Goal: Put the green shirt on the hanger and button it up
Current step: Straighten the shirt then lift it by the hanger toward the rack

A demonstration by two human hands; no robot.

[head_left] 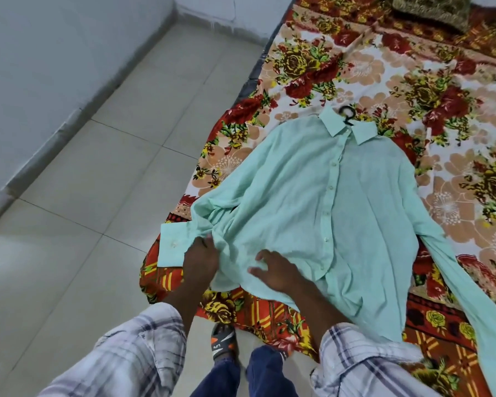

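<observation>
We find the green shirt (321, 202) lying flat and buttoned on the floral bedsheet (413, 67), the black hanger hook (347, 114) showing above its collar. Our left hand (201, 262) pinches bunched fabric beside the cuff; our right hand (278, 272) rests fingers spread on the hem, gripping nothing.

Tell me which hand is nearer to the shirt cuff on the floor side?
Left. The left hand grips bunched fabric right beside the cuff; the right hand lies flat on the green shirt front, farther away.
</observation>
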